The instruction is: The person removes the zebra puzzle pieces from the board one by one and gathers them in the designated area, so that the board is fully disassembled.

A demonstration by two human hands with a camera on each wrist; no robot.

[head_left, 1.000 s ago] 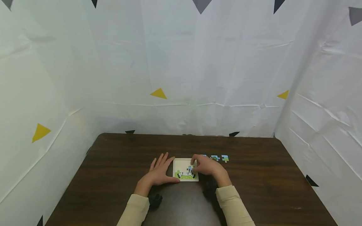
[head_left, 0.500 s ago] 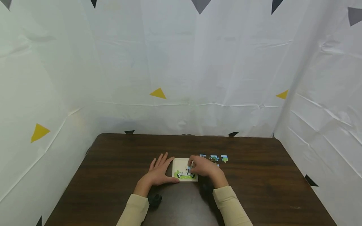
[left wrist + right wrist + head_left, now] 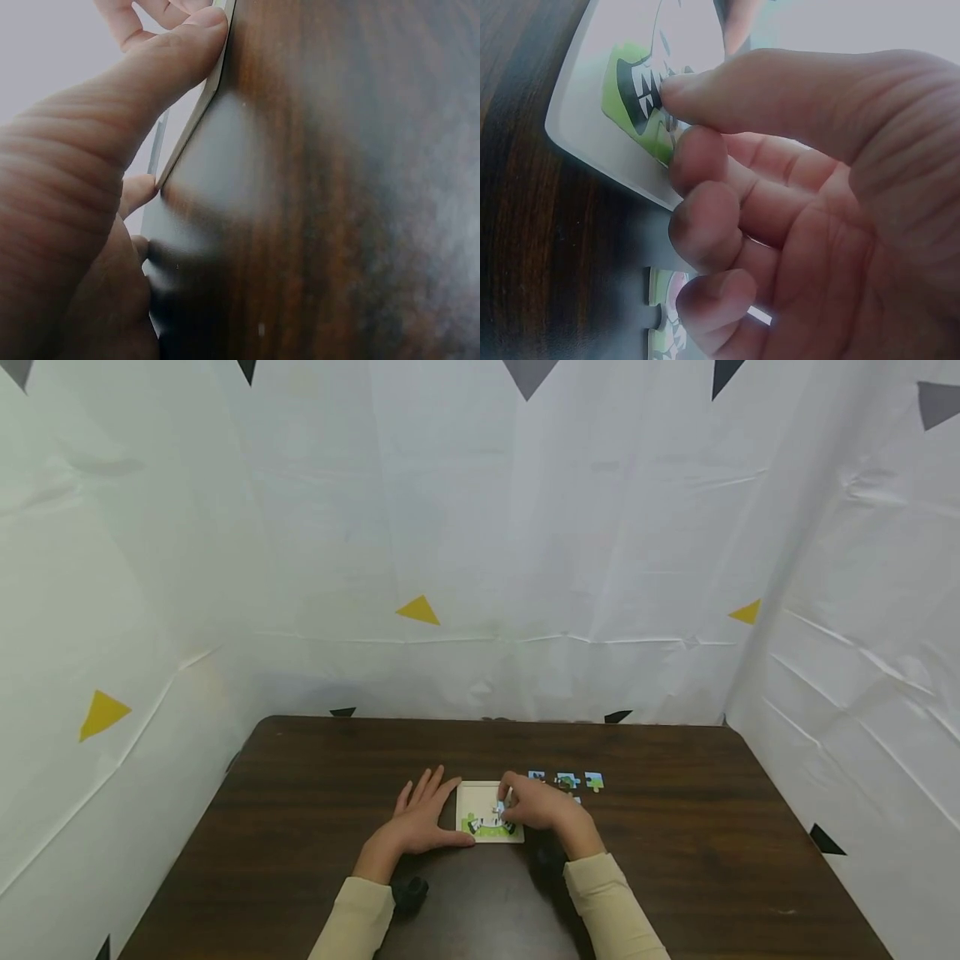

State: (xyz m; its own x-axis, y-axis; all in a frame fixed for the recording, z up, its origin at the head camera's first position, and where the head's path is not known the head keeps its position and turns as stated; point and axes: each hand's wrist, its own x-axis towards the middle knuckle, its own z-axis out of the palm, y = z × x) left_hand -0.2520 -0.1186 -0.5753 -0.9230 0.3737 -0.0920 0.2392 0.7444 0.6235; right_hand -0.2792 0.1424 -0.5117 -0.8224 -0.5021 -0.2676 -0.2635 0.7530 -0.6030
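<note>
A small pale puzzle tray (image 3: 474,795) lies on the dark table, its lower part filled with pieces picturing green grass and black-and-white zebra stripes (image 3: 641,86). My left hand (image 3: 420,821) rests at the tray's left side, fingers spread and straight. Its thumb (image 3: 176,56) touches the near edge and its index fingertip is at the far left corner. Above the tray's right half, my right hand (image 3: 538,802) pinches a blue-and-white puzzle piece (image 3: 500,807) between thumb and finger. Much of that piece is hidden by the fingers.
Several loose puzzle pieces, among them a blue-green one (image 3: 567,781) and one at the right end (image 3: 594,781), lie right of the tray, partly behind my right hand. White sheeting (image 3: 480,527) hangs around the brown table (image 3: 712,827).
My right hand has shifted slightly left over the tray with the puzzle piece, then stayed nearly still. More loose pieces show behind it. My left hand has stayed put.
</note>
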